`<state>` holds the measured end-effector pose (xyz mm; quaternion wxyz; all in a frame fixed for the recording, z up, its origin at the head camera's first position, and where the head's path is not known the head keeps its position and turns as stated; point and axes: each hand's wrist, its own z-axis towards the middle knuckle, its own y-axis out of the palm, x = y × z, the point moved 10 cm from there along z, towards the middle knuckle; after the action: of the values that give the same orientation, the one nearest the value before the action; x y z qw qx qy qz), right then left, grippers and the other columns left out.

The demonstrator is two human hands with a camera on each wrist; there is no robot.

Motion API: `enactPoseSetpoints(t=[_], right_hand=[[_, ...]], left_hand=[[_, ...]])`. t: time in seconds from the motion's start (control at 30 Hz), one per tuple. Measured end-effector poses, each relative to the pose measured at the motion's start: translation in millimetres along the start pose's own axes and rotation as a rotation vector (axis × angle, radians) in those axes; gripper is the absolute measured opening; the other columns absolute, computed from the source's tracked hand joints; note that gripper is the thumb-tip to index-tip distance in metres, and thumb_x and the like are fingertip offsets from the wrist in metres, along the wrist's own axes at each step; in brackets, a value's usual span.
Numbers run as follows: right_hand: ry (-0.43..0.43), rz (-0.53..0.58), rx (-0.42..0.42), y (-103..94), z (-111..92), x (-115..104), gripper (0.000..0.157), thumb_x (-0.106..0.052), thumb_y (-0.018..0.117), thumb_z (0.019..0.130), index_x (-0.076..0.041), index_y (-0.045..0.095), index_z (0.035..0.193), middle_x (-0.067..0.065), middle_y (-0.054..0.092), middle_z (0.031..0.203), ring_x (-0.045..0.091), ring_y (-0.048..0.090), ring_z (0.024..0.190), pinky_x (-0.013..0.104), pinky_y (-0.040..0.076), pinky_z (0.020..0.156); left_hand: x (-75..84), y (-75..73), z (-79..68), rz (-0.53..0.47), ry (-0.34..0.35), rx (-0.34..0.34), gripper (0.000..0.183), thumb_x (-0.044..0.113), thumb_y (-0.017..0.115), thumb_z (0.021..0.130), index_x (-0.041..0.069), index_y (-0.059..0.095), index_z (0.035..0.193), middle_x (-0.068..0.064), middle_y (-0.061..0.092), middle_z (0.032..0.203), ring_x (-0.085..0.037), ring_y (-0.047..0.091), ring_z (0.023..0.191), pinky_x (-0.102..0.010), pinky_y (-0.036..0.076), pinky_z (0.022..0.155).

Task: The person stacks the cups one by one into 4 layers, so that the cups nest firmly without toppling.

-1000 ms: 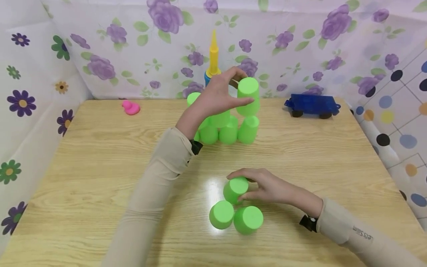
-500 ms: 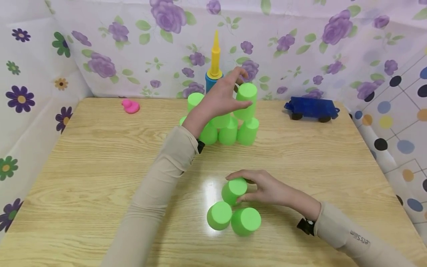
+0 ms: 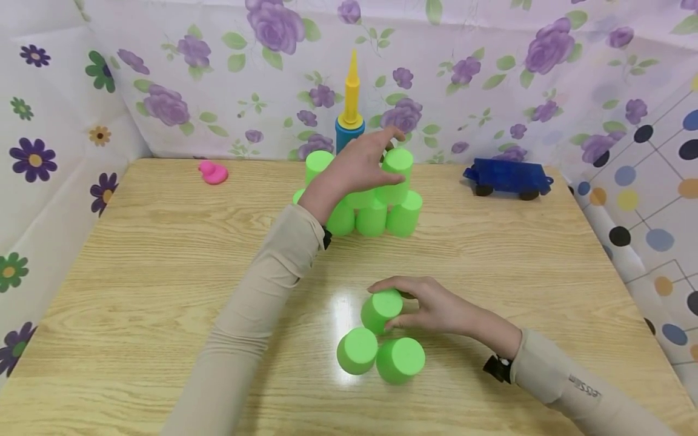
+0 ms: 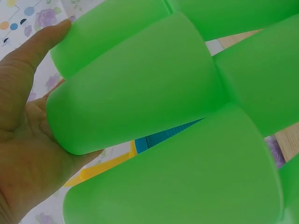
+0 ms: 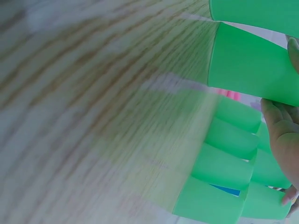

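Observation:
My left hand (image 3: 357,165) holds an upside-down green cup (image 3: 398,162) by its upper end, thumb in front and fingers behind. That cup stands at the right end of the second row, over the bottom-row cups (image 3: 404,215). In the left wrist view, the thumb (image 4: 44,42) lies against this cup, while the middle second-row cup (image 4: 131,88) overlaps the palm. Nearer me, my right hand (image 3: 438,306) grips another upside-down green cup (image 3: 380,312), whose rim is at the tabletop in the right wrist view. My left forearm hides part of the stack's left side.
Two more upturned cups, one on the left (image 3: 357,351) and one on the right (image 3: 400,361), stand just before the right hand. Behind the stack rises a blue and yellow pump (image 3: 351,118). A pink duck (image 3: 213,173) sits back left, a blue toy wagon (image 3: 507,177) back right.
My left hand has lowered its cup, moving it slightly left onto the second row beside the middle cup. The right hand keeps its grip on its cup, nearly still.

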<state>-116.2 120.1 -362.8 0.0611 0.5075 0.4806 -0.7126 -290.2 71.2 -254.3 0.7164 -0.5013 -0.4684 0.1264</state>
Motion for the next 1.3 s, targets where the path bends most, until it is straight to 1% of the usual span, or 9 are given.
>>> enactPoseSetpoints(t=[0.13,0.3,0.4,0.73,0.9,1.03,1.13,1.2,1.3], right_hand=[[-0.002,-0.001,0.004,0.0,0.0,-0.6,0.059,-0.027,0.076,0.076,-0.016,0.053,0.129,-0.001,0.058,0.127,0.012,0.057,0.110,0.029,0.048,0.094],[-0.007,-0.010,0.011,0.5,0.5,-0.9,0.059,-0.025,0.077,0.076,-0.016,0.053,0.129,-0.001,0.058,0.127,0.013,0.057,0.111,0.030,0.048,0.094],[-0.010,-0.011,0.012,0.7,0.9,-2.1,0.059,-0.025,0.077,0.076,-0.016,0.053,0.129,-0.001,0.058,0.127,0.013,0.057,0.111,0.029,0.048,0.094],[-0.027,0.003,0.015,1.5,1.0,-3.6,0.059,-0.024,0.077,0.075,-0.016,0.053,0.129,0.000,0.058,0.127,0.014,0.056,0.113,0.031,0.048,0.095],[-0.039,0.013,0.019,2.3,0.3,-3.0,0.060,-0.020,0.078,0.075,-0.015,0.053,0.129,0.001,0.057,0.128,0.015,0.056,0.113,0.030,0.047,0.096],[-0.023,0.022,0.014,3.0,-0.3,-0.3,0.060,-0.020,0.077,0.075,-0.016,0.053,0.130,0.000,0.057,0.129,0.014,0.056,0.113,0.029,0.047,0.096],[-0.004,0.016,0.010,3.3,-0.6,1.4,0.060,-0.021,0.077,0.076,-0.015,0.052,0.130,0.002,0.057,0.128,0.014,0.057,0.112,0.029,0.047,0.096],[0.007,-0.007,0.011,3.0,-0.9,1.0,0.062,-0.022,0.076,0.076,-0.013,0.050,0.132,0.003,0.057,0.128,0.014,0.056,0.112,0.029,0.047,0.096],[0.030,-0.046,0.008,2.5,-0.7,-0.6,0.065,-0.022,0.076,0.077,-0.013,0.047,0.134,0.001,0.056,0.128,0.014,0.055,0.115,0.028,0.046,0.097]], left_hand=[[0.7,0.2,-0.7,0.019,0.004,-0.014,0.065,0.038,0.068,0.084,0.017,0.036,0.136,-0.003,0.052,0.129,-0.016,0.050,0.115,-0.031,0.039,0.098],[1.0,-1.2,-2.7,0.112,-0.006,-0.017,0.063,0.043,0.066,0.084,0.019,0.037,0.135,0.000,0.054,0.128,-0.015,0.049,0.118,-0.041,0.028,0.105],[2.1,-1.8,-3.9,0.132,-0.004,-0.021,0.063,0.043,0.066,0.084,0.019,0.038,0.134,0.000,0.055,0.126,-0.015,0.050,0.117,-0.041,0.027,0.106],[4.3,-0.3,-8.0,0.121,0.004,-0.040,0.064,0.043,0.067,0.083,0.018,0.038,0.135,0.000,0.058,0.124,-0.016,0.050,0.117,-0.039,0.026,0.107],[5.3,0.4,-9.9,0.131,0.008,-0.044,0.069,0.044,0.068,0.082,0.020,0.035,0.137,-0.001,0.055,0.128,-0.017,0.049,0.119,-0.038,0.026,0.108],[7.6,-4.1,-12.2,0.107,0.027,-0.011,0.067,0.042,0.068,0.083,0.018,0.037,0.138,-0.002,0.051,0.132,-0.017,0.048,0.120,-0.031,0.036,0.104],[11.2,-10.4,-18.1,0.045,0.056,0.038,0.062,0.038,0.067,0.085,0.016,0.041,0.137,-0.001,0.049,0.135,-0.016,0.045,0.123,-0.026,0.039,0.101],[13.8,-15.1,-25.2,0.001,0.086,0.084,0.057,0.034,0.066,0.087,0.013,0.044,0.135,-0.001,0.048,0.135,-0.015,0.043,0.125,-0.025,0.038,0.102],[14.2,-23.2,-43.4,-0.048,0.128,0.175,0.048,0.030,0.065,0.088,0.012,0.049,0.129,-0.001,0.048,0.132,-0.015,0.043,0.125,-0.024,0.037,0.102]])
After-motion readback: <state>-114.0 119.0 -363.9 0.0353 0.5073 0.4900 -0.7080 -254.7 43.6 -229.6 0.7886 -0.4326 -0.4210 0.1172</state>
